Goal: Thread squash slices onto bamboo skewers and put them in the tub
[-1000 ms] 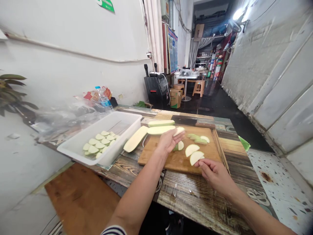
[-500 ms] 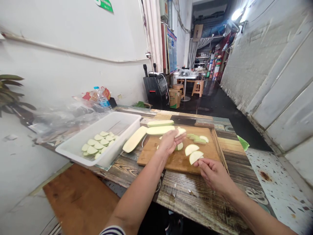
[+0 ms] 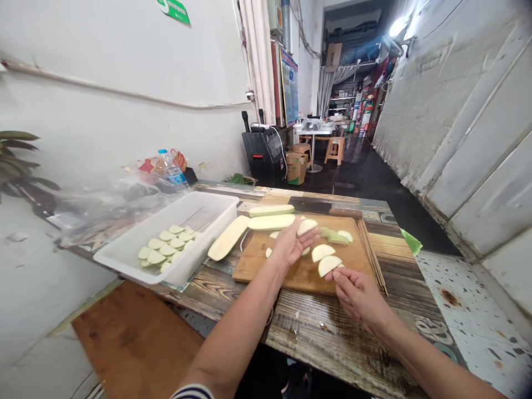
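Note:
My left hand (image 3: 293,244) is over the wooden cutting board (image 3: 253,266), closed on a pale half-round zucchini slice (image 3: 306,226) between thumb and fingers. My right hand (image 3: 359,293) pinches at the board's front right. Two half-round slices (image 3: 323,253) line up from its fingertips as on a skewer, whose stick is mostly hidden. Green-edged cut pieces (image 3: 332,235) lie further back on the board. Halved zucchini (image 3: 271,222) rest along the board's back, and another half (image 3: 228,238) lies to its left, cut face up.
A white plastic tub (image 3: 211,233) at left holds rows of slices with thin sticks. Bare wooden skewers (image 3: 371,255) lie along the board's right edge. Behind the board is a knife (image 3: 344,212). Plastic bags (image 3: 103,205) and a water bottle (image 3: 174,170) sit at the back left.
My left hand has turned slightly and moved a little right, toward the slices at my right hand. The right hand keeps its pinch, and its slices have shifted slightly left.

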Demonstrator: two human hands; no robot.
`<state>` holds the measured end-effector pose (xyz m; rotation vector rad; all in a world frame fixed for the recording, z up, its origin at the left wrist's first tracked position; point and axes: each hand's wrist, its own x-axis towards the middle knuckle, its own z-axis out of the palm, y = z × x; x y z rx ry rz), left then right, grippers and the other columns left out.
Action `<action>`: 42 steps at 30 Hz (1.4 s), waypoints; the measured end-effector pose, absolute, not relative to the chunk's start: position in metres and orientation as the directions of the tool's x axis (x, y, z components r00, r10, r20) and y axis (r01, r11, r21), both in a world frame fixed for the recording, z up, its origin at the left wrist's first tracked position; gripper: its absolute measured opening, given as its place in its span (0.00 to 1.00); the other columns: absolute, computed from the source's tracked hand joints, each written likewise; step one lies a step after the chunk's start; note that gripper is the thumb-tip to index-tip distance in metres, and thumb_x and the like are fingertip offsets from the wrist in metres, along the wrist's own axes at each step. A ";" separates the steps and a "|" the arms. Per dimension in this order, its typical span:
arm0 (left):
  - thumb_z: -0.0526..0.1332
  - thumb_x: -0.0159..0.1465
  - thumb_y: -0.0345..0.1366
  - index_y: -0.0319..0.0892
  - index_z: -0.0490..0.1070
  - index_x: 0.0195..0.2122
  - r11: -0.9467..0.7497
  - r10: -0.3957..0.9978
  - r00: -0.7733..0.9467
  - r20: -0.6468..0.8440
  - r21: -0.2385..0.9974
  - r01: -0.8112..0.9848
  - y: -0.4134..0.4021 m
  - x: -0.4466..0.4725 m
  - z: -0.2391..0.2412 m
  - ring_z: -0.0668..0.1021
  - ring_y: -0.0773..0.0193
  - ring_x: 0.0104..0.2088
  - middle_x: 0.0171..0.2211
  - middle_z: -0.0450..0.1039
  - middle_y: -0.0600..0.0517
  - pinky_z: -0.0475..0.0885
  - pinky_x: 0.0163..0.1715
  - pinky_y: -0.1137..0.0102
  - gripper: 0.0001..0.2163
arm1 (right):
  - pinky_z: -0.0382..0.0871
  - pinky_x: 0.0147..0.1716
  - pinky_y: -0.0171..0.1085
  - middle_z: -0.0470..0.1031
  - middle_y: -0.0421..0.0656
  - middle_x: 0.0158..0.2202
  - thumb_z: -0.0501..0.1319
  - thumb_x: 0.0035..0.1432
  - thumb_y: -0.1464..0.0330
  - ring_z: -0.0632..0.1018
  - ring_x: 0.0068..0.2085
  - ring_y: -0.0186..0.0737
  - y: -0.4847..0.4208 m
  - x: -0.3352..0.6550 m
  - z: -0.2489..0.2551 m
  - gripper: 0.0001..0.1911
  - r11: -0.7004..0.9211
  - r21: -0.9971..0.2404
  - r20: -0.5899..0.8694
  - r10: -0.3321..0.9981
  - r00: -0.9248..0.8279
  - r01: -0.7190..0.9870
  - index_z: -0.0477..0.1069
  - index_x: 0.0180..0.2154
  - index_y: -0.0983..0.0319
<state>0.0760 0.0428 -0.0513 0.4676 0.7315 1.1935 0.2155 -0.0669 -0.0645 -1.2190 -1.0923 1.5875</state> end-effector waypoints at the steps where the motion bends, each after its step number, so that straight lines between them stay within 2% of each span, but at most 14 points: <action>1: 0.59 0.60 0.36 0.34 0.67 0.35 0.312 0.949 0.174 -0.264 0.688 -0.655 0.043 0.076 -0.052 0.79 0.57 0.35 0.34 0.75 0.41 0.74 0.39 0.62 0.09 | 0.42 0.08 0.27 0.49 0.26 0.10 0.57 0.48 0.53 0.47 0.10 0.23 -0.067 0.215 -0.066 0.20 -0.266 -0.960 -0.247 0.953 -0.177 -0.092 0.65 0.34 0.63; 6: 0.58 0.59 0.30 0.34 0.68 0.34 0.294 0.950 0.128 -0.285 0.680 -0.672 0.044 0.076 -0.056 0.79 0.58 0.34 0.33 0.75 0.43 0.74 0.39 0.62 0.04 | 0.43 0.12 0.29 0.49 0.29 0.12 0.53 0.53 0.57 0.50 0.13 0.25 -0.066 0.218 -0.071 0.16 -0.082 -0.988 -0.099 0.987 -0.130 0.128 0.67 0.31 0.64; 11: 0.58 0.59 0.28 0.34 0.67 0.34 0.301 0.948 0.132 -0.291 0.673 -0.676 0.042 0.080 -0.058 0.79 0.57 0.34 0.32 0.75 0.43 0.74 0.39 0.62 0.03 | 0.49 0.17 0.31 0.56 0.35 0.15 0.53 0.54 0.61 0.57 0.18 0.30 -0.067 0.220 -0.066 0.14 0.100 -0.920 0.078 0.994 -0.072 0.380 0.70 0.26 0.64; 14: 0.57 0.59 0.28 0.33 0.67 0.35 0.300 0.948 0.129 -0.293 0.672 -0.677 0.040 0.081 -0.056 0.79 0.57 0.35 0.33 0.75 0.41 0.74 0.40 0.61 0.04 | 0.47 0.16 0.31 0.53 0.33 0.14 0.53 0.54 0.61 0.55 0.17 0.29 -0.067 0.219 -0.067 0.14 0.065 -0.946 0.045 0.997 -0.069 0.318 0.69 0.27 0.64; 17: 0.57 0.59 0.28 0.32 0.67 0.35 0.304 0.946 0.127 -0.299 0.676 -0.672 0.040 0.080 -0.056 0.79 0.57 0.34 0.33 0.75 0.41 0.74 0.40 0.61 0.04 | 0.43 0.12 0.29 0.49 0.29 0.13 0.54 0.54 0.58 0.50 0.14 0.26 -0.067 0.216 -0.073 0.14 -0.097 -0.992 -0.105 0.989 -0.102 0.083 0.66 0.31 0.63; 20: 0.58 0.59 0.28 0.32 0.67 0.34 0.299 0.947 0.121 -0.298 0.679 -0.670 0.042 0.080 -0.058 0.79 0.57 0.34 0.33 0.75 0.41 0.74 0.39 0.61 0.04 | 0.42 0.08 0.27 0.47 0.26 0.11 0.56 0.51 0.55 0.47 0.11 0.24 -0.067 0.214 -0.074 0.16 -0.249 -0.959 -0.228 0.962 -0.150 -0.137 0.64 0.33 0.62; 25: 0.59 0.57 0.28 0.32 0.67 0.34 0.287 0.950 0.116 -0.289 0.674 -0.680 0.042 0.083 -0.062 0.79 0.56 0.33 0.32 0.75 0.41 0.74 0.39 0.60 0.05 | 0.42 0.06 0.25 0.51 0.25 0.10 0.62 0.45 0.54 0.48 0.09 0.21 -0.066 0.210 -0.067 0.19 -0.315 -0.913 -0.279 0.946 -0.167 -0.260 0.62 0.31 0.61; 30: 0.59 0.56 0.27 0.33 0.68 0.30 0.270 0.956 0.107 -0.272 0.683 -0.679 0.037 0.089 -0.061 0.79 0.57 0.31 0.29 0.75 0.44 0.74 0.39 0.61 0.02 | 0.42 0.06 0.24 0.49 0.25 0.09 0.62 0.44 0.54 0.47 0.09 0.21 -0.063 0.207 -0.068 0.19 -0.283 -0.928 -0.257 0.957 -0.134 -0.243 0.62 0.30 0.62; 36: 0.60 0.55 0.27 0.33 0.69 0.30 0.266 0.962 0.138 -0.235 0.705 -0.657 0.033 0.094 -0.065 0.78 0.61 0.31 0.30 0.75 0.45 0.74 0.35 0.67 0.03 | 0.41 0.08 0.26 0.47 0.26 0.10 0.57 0.50 0.56 0.47 0.10 0.22 -0.059 0.210 -0.078 0.16 -0.211 -0.963 -0.198 0.976 -0.090 -0.166 0.64 0.31 0.63; 38: 0.60 0.55 0.27 0.32 0.69 0.29 0.257 0.966 0.138 -0.220 0.724 -0.641 0.030 0.097 -0.065 0.78 0.62 0.30 0.29 0.75 0.44 0.73 0.33 0.69 0.02 | 0.42 0.09 0.27 0.47 0.27 0.11 0.55 0.52 0.56 0.48 0.11 0.23 -0.056 0.213 -0.081 0.16 -0.144 -0.986 -0.139 0.988 -0.066 -0.085 0.65 0.31 0.63; 42: 0.59 0.56 0.27 0.31 0.70 0.29 0.260 0.965 0.130 -0.230 0.739 -0.622 0.027 0.102 -0.064 0.77 0.63 0.28 0.29 0.74 0.43 0.72 0.30 0.70 0.03 | 0.44 0.13 0.29 0.52 0.31 0.13 0.54 0.53 0.58 0.53 0.14 0.26 -0.052 0.218 -0.086 0.15 0.035 -0.980 0.029 0.999 -0.038 0.194 0.68 0.30 0.65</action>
